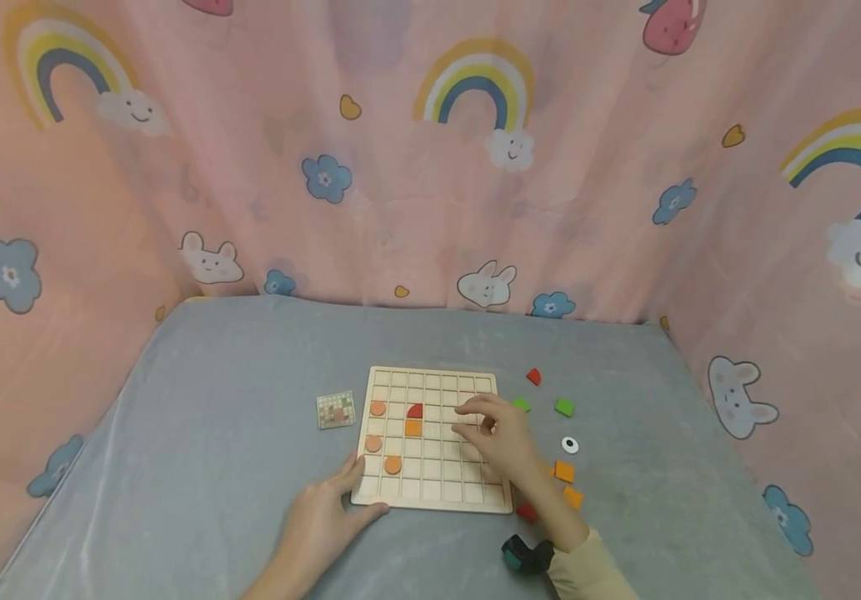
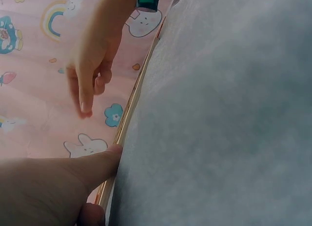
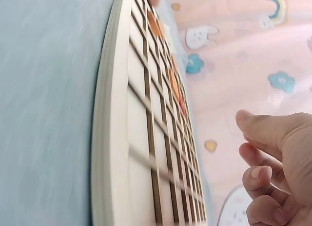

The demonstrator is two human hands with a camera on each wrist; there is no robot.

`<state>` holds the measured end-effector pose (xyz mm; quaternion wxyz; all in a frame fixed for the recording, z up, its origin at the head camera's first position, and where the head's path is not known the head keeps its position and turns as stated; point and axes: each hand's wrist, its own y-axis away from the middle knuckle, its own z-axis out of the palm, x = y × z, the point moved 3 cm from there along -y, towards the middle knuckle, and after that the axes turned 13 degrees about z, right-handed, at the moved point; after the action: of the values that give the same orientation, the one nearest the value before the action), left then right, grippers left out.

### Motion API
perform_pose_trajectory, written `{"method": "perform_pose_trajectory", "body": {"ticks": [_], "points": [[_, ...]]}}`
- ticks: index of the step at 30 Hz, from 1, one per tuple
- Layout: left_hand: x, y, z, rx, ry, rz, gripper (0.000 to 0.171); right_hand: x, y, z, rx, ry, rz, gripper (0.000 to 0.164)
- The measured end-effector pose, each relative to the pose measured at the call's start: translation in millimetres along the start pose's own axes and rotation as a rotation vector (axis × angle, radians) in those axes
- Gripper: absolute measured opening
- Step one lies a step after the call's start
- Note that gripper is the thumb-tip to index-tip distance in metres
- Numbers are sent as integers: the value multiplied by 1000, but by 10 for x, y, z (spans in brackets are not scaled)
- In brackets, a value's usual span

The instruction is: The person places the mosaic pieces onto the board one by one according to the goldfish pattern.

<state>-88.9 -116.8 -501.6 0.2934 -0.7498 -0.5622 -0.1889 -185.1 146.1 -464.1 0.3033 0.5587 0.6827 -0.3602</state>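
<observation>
A wooden grid board [image 1: 448, 505] lies on the cloth-covered table. In the head view, my left hand [image 1: 317, 521] grips its near left corner, thumb along the front edge and fingers at the left side. Over the board's right half hovers my right hand [image 1: 501, 437], thumb and forefinger apart with nothing between them; the right wrist view shows the other fingers [image 3: 265, 209] loosely curled. Set in the grid are a red quarter-round piece [image 1: 415, 411], an orange square [image 1: 413, 428] right below it, and three orange discs [image 1: 393, 465] toward the left.
Right of the board lie loose pieces: a red wedge [image 1: 533, 377], green pieces [image 1: 565, 407], a white ring-shaped piece [image 1: 569, 445] with a black centre, orange squares [image 1: 564, 472] and another red piece [image 1: 527, 512]. A small pattern card [image 1: 336, 410] lies left of the board. A patterned curtain [image 1: 415, 208] surrounds the table.
</observation>
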Motion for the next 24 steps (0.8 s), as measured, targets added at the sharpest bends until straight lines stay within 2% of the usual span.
{"method": "perform_pose_trajectory", "body": {"ticks": [3, 9, 17, 24], "points": [[0, 11, -1, 3, 8, -7, 78, 84, 50, -135, 21, 5, 39, 20], [8, 2, -13, 2, 9, -9, 78, 247, 144, -448, 91, 133, 140, 22], [6, 4, -18, 4, -4, -10, 77, 524, 247, -836, 187, 180, 187, 26], [-2, 3, -10, 1, -21, -7, 77, 764, 312, -1063, 262, 228, 249, 26]]}}
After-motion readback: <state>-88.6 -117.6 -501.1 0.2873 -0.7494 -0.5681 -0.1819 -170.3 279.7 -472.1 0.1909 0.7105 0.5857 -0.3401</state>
